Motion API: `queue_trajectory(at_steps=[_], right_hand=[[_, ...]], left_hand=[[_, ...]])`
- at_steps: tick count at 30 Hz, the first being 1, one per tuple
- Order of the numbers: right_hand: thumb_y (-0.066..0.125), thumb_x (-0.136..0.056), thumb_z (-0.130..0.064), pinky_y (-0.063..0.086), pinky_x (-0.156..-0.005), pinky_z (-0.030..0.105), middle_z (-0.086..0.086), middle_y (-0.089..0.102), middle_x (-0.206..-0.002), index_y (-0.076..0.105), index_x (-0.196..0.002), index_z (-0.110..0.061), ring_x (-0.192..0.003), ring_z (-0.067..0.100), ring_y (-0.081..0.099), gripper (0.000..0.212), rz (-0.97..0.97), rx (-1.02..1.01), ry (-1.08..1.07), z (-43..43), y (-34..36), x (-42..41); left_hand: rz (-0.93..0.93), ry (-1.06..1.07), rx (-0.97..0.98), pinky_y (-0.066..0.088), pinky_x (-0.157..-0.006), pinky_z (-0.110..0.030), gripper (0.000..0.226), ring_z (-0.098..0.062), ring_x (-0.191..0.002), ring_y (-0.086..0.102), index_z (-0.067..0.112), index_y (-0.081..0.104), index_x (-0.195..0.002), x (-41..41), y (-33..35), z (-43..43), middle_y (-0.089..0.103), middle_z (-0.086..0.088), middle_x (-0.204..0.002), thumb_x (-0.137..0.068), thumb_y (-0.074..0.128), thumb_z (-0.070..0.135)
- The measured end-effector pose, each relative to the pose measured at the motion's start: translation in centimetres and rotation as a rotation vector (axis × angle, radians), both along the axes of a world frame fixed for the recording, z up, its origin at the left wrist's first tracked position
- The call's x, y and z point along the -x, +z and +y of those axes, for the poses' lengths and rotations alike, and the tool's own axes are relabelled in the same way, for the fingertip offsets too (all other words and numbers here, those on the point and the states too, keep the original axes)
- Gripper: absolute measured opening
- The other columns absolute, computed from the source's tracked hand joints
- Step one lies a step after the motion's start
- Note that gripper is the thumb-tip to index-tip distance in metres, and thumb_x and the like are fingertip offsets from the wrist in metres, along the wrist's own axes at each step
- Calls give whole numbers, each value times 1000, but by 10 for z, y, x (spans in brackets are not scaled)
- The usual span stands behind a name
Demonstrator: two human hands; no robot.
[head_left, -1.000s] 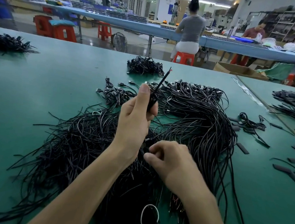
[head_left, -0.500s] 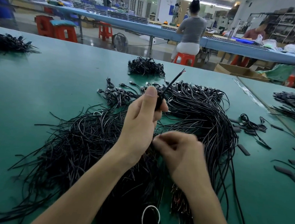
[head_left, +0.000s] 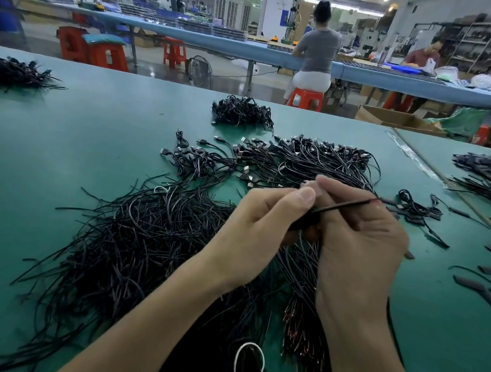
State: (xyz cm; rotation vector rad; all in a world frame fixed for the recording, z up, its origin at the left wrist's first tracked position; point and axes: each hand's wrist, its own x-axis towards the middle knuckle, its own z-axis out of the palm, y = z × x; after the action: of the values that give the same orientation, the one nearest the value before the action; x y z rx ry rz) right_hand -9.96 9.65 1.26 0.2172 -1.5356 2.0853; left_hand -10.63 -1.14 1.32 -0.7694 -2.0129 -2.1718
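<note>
A thin black cable with a reddish stripped tip points to the right between my hands. My left hand pinches it between thumb and fingers near its lower end. My right hand is raised beside the left, its fingers curled behind the cable and touching it; whether they hold a second piece is hidden. Both hands hover over a big heap of loose black cables on the green table. A spread of cables with USB plugs lies just beyond my hands.
A smaller bundle of cables sits farther back, another bundle at far left. Short black sleeve pieces are scattered at right, with a dark pile on the adjoining table. A white ring lies near the front edge. Two people sit at a long bench behind.
My right hand rose from the heap up beside my left hand. The cable in my left hand swung from pointing up and away to pointing right.
</note>
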Motion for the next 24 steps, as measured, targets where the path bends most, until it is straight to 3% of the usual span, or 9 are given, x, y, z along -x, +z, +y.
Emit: queue_trajectory(at_steps=[2, 4, 8, 11, 13, 17, 21, 24], right_hand=[[77, -72, -18, 55, -68, 18, 0, 77, -79, 80, -79, -23, -75, 12, 73, 10, 16, -14, 82, 0, 2, 0], [79, -71, -18, 55, -70, 18, 0, 76, -78, 81, -79, -23, -75, 11, 71, 10, 11, -39, 152, 5, 1, 1], [77, -68, -16, 56, -67, 22, 4, 74, -73, 81, -77, -21, -68, 16, 68, 11, -36, -86, 343, 14, 0, 3], [73, -69, -13, 51, -58, 12, -2, 70, -60, 81, -73, -23, -52, 3, 63, 14, -58, -92, 478, 17, 3, 1], [73, -69, -16, 49, -61, 8, -3, 73, -67, 82, -80, -24, -58, -1, 64, 16, -83, -123, 509, 22, 6, 0], [72, -73, -14, 49, -62, 10, -2, 76, -77, 81, -86, -18, -64, -1, 65, 16, -64, -194, 403, 21, 5, 0], [79, -72, -21, 52, -62, 18, 2, 74, -72, 78, -79, -18, -65, 8, 64, 8, -72, -276, 171, 17, 3, 0], [78, -81, -15, 50, -62, 16, -5, 73, -74, 77, -79, -27, -66, 4, 64, 13, -37, -500, 87, 19, 4, 0]], left_hand=[[-9, 37, -51, 33, -42, -9, 30, 0, -42, 39, 3, 58, -83, 0, 0, -1, 45, 13, -56, -97, 46, 26], [-25, 48, -92, 30, -39, -9, 16, 1, -39, 38, 11, 51, -91, 1, 3, -3, 48, 13, -51, -94, 49, 27], [39, 73, -127, 31, -38, -11, 31, -3, -38, 40, 16, 61, -120, 2, 3, -3, 50, 12, -51, -99, 40, 26], [28, 91, -171, 30, -38, -11, 40, 0, -36, 41, 18, 73, -112, 0, 1, -1, 48, 10, -48, -103, 37, 33], [5, 114, -190, 29, -37, -11, 50, 1, -34, 38, 16, 76, -104, 0, -1, 0, 51, 9, -46, -103, 33, 40], [-30, 134, -209, 28, -38, -14, 58, -4, -34, 33, 17, 78, -100, 4, -4, -1, 47, 3, -46, -103, 29, 48], [-21, 136, -235, 28, -39, -13, 57, -4, -35, 34, 14, 76, -102, 5, -4, -2, 47, 6, -47, -104, 28, 45], [-26, 192, -227, 28, -38, -15, 56, -3, -35, 34, 17, 77, -102, 8, -6, -2, 46, 8, -45, -104, 29, 47]])
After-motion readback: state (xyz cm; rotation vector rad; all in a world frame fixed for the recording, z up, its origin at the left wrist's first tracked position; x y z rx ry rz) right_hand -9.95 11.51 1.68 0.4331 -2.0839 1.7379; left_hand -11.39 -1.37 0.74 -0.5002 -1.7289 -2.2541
